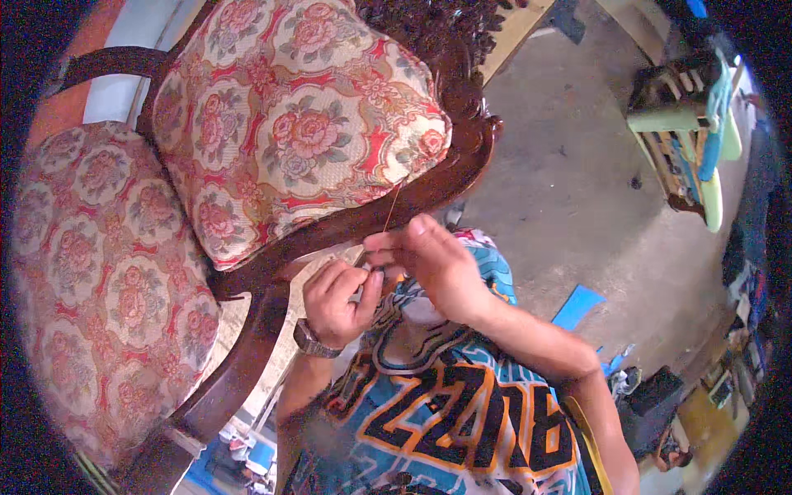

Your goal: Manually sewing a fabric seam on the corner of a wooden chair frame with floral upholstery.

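A thin thread [392, 208] runs down from the lower edge of a floral upholstered chair back [309, 136] to the fingertips of my right hand [441, 268]. That hand pinches the thread, its back turned partly up. Close beside it on the left, my left hand [337, 301] is closed, with thumb and fingertips pressed together. What it holds, if anything, is too small to make out. A watch [316, 340] sits on my left wrist. Both hands are just below the dark carved wooden frame [346, 224] that borders the fabric.
The matching floral seat [115, 289] fills the left side, with a curved wooden arm [247, 355] beside it. A pale green and wooden piece of furniture [681, 148] stands on the concrete floor [569, 165] at the right. A blue scrap [577, 307] lies nearer me.
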A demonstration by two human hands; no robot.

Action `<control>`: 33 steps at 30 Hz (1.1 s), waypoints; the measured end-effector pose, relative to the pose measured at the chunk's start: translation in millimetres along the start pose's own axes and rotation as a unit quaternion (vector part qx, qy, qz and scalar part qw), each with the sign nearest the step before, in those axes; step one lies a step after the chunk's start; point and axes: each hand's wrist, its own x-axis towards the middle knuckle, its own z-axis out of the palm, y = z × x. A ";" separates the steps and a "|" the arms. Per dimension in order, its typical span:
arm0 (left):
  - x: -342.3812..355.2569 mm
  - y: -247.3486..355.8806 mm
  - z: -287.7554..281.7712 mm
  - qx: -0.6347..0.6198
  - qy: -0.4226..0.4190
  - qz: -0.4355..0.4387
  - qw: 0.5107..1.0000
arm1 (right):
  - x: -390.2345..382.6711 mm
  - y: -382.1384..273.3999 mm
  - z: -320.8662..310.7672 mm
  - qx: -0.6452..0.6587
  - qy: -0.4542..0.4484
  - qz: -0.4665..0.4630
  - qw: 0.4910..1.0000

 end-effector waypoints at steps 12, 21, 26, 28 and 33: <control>61.5 7.9 -18.9 0.127 0.140 0.005 0.982 | 1.0 47.2 -7.2 -0.066 0.042 -0.112 0.991; 73.7 -35.6 8.0 0.193 0.067 0.059 0.977 | 2.1 63.8 -3.9 -0.100 0.038 -0.137 0.985; 79.4 -34.2 9.9 0.166 0.100 0.114 0.974 | 5.0 66.9 -2.8 -0.085 0.036 -0.146 0.985; 77.9 -36.5 10.8 0.158 0.092 0.114 0.977 | 6.6 68.9 -2.1 -0.075 0.032 -0.158 0.984; 75.1 -40.3 11.3 0.139 0.089 0.129 0.978 | 9.1 73.9 0.0 -0.048 0.018 -0.144 0.988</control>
